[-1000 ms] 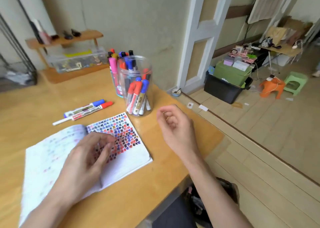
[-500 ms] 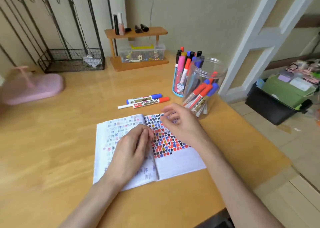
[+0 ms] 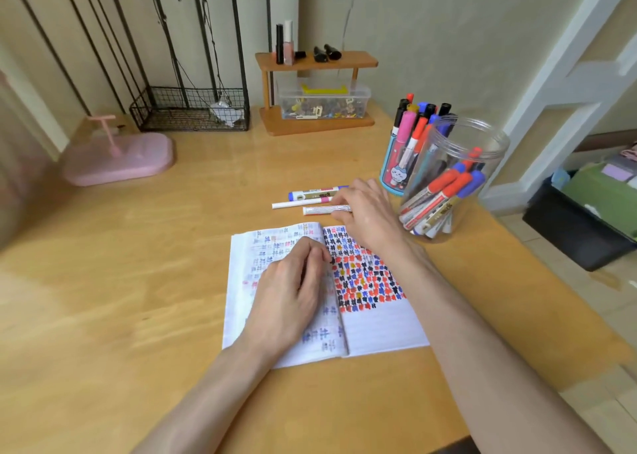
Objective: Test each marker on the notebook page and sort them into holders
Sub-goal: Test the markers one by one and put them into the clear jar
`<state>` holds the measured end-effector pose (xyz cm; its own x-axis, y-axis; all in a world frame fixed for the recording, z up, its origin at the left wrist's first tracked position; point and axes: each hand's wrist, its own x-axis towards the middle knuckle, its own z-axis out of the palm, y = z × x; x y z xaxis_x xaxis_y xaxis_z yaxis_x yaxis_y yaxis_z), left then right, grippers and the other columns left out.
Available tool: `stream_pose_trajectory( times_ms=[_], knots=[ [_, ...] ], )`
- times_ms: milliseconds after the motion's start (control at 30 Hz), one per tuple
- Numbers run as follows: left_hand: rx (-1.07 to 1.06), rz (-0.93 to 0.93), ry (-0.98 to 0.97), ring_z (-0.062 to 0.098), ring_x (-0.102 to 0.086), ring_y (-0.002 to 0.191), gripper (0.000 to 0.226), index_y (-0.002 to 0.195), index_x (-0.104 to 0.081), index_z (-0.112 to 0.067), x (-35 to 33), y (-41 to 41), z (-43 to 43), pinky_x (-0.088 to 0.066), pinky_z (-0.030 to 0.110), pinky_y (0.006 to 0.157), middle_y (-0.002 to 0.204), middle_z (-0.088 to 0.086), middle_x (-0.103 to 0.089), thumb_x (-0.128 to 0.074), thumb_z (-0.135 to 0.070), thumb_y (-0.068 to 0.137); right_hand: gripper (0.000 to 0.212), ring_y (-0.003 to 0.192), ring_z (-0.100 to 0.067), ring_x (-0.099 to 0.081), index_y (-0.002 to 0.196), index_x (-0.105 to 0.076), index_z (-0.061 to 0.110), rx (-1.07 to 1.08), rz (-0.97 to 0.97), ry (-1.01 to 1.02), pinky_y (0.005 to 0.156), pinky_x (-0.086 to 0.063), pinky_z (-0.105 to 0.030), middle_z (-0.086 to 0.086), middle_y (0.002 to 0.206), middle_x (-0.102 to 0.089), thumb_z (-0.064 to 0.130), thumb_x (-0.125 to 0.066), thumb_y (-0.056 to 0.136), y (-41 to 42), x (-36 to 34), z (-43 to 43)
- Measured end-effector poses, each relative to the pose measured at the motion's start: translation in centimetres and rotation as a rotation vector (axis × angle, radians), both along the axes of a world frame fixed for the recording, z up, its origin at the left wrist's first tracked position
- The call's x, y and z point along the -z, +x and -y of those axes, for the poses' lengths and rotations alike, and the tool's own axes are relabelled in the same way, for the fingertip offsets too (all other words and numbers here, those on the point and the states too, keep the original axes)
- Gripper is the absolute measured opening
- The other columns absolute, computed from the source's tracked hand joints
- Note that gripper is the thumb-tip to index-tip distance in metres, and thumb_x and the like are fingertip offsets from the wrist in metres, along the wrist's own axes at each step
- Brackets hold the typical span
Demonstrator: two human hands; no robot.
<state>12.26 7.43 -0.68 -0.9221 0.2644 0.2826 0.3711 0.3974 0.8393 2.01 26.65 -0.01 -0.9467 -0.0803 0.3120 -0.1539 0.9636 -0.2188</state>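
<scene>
White-barrelled, the red-lettered marker (image 3: 324,209) lies just beyond the top edge of the open notebook (image 3: 379,329). A thin white pen (image 3: 296,204) and a blue-capped marker (image 3: 312,194) lie side by side past it. The right hand (image 3: 368,212) reaches across the notebook's upper right corner. Its bent fingers cover the right ends of all three and touch the nearest, though I cannot tell whether they pinch it. The left hand (image 3: 289,298) rests on the notebook's left page beside the spine, fingers loosely curled and holding nothing. Right of the notebook's top stands a clear jar (image 3: 482,143) of red and blue markers, with a cartoon cup (image 3: 391,174) of more behind it. All sit on a wooden desk (image 3: 138,281).
</scene>
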Motion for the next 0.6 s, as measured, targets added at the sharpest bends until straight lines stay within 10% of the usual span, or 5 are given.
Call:
stream_pose_trajectory(
  times_ms=[167,300,400,600],
  knots=[
    [0.004,0.003,0.004,0.012,-0.053,0.054,0.019,0.099,-0.056,-0.027,0.2,-0.1,-0.1,-0.041,0.033,0.058,0.060,-0.014,-0.056,-0.042,-0.029,0.111,0.021,0.101,-0.018,-0.048,0.112,-0.071,0.021,-0.023,-0.143,-0.075,0.090,-0.041,-0.037,0.004,0.102,-0.058,0.034,-0.069,0.096,0.7,-0.2,-0.1],
    [-0.009,-0.002,0.058,0.011,-0.057,0.056,0.007,0.112,-0.057,-0.030,0.1,-0.2,-0.1,-0.039,0.024,0.056,0.077,-0.011,-0.064,-0.052,-0.030,0.108,0.017,0.078,-0.002,-0.058,0.110,-0.065,0.010,-0.055,-0.147,-0.755,0.073,-0.048,-0.019,0.008,0.089,-0.063,0.026,-0.066,0.101,3.8,-3.1,0.9],
    [-0.019,0.015,0.105,0.012,-0.064,0.059,0.039,0.132,-0.055,-0.033,-0.2,-0.1,-0.2,-0.046,0.024,0.056,0.096,-0.009,-0.068,-0.056,-0.053,0.099,0.019,0.067,-0.013,-0.063,0.107,-0.062,-0.002,-0.165,0.003,-1.104,0.066,-0.051,-0.022,-0.002,0.079,-0.068,0.016,-0.064,0.102,7.1,-4.2,1.6],
    [-0.006,-0.069,0.024,0.012,-0.053,0.056,0.029,0.106,-0.069,-0.030,0.1,0.1,-0.1,-0.041,0.027,0.056,0.065,-0.012,-0.059,-0.054,-0.054,0.099,0.021,0.066,-0.018,-0.063,0.098,-0.060,-0.002,-0.154,0.052,-1.267,0.064,-0.050,-0.025,-0.008,0.072,-0.066,0.018,-0.062,0.104,10.7,-2.3,2.1]
  ],
)
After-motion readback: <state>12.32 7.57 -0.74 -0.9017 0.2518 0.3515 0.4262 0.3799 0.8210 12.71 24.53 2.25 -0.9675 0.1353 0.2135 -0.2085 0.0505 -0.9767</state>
